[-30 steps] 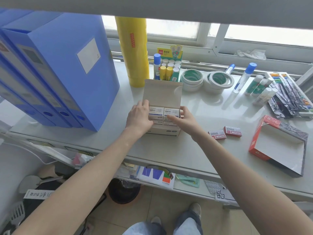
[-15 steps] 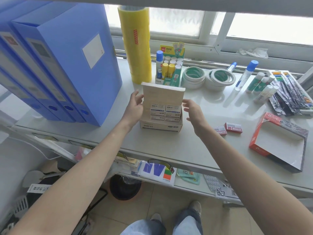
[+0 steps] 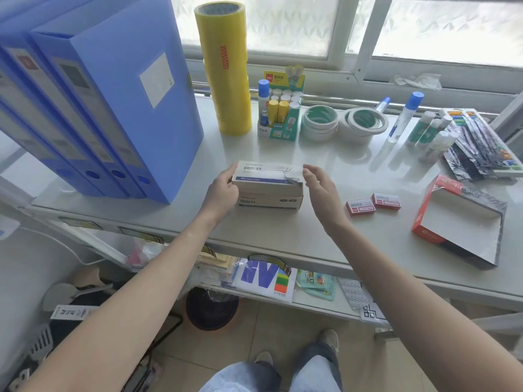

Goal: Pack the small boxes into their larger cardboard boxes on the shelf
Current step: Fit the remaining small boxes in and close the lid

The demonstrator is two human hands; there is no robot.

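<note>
Near the front edge of the shelf [image 3: 283,236] sits the brown cardboard box [image 3: 268,200], its lid [image 3: 266,172] folded down almost flat over the top, not fully seated. I take this box as my landmark. My left hand [image 3: 222,190] grips its left end — thumb on the near left corner of the lid, fingers wrapped round the side, so it holds the box. My right hand [image 3: 318,185] hangs just right of the box, fingers loosely spread and holding nothing; its fingertips are close to the lid's right corner, though I cannot tell whether they touch it.

Right of the box, past my right hand, two small red boxes [image 3: 373,203] lie flat on the shelf side by side, just apart from each other. Farther right again lies a red carton [image 3: 458,222], open and empty-looking, its flap spread toward the front.

Left of the box stand the blue file boxes [image 3: 113,103], upright in a row. Behind the box rises a tall stack of yellow tape rolls [image 3: 226,66], and beside that — still behind the box — a display pack of glue sticks [image 3: 280,108] and two piles of white tape rolls [image 3: 342,123]. Behind and far right of the box lie glue bottles [image 3: 404,117] and packs of pens [image 3: 481,142].
</note>
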